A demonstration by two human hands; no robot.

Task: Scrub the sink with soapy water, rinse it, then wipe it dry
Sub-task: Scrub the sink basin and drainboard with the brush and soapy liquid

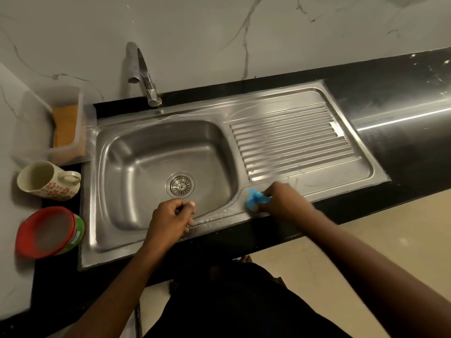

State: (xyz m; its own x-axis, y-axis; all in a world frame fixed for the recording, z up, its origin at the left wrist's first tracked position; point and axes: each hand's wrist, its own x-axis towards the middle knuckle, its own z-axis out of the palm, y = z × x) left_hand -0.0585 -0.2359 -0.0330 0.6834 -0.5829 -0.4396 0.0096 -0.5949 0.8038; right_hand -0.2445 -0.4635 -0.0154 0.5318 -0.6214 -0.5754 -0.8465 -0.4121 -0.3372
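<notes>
The stainless steel sink (146,154) fills the centre of the frame, with the bowl at left and the ribbed drainboard (292,140) at right. At lower centre right, the right hand (285,201) grips a crumpled blue cloth (255,198). Its fingers are curled tight round the cloth and press it on the flat front rim, at the corner where bowl and drainboard meet. The left hand (170,215) rests on the front rim of the bowl, fingers curled into a loose fist with nothing seen in them. Soap suds (214,217) dot the rim between the two hands, so the step in hand is judged to be scrubbing. Work the cloth in short overlapping strokes along the rim. Follow the drainboard grooves lengthwise, not across. Carry suds onto the bowl walls and around the drain strainer (180,185) before rinsing. The right hand is blurred and covers most of the cloth, so its material cannot be told. The faucet (144,74), upper left, shows no visible stream.
</notes>
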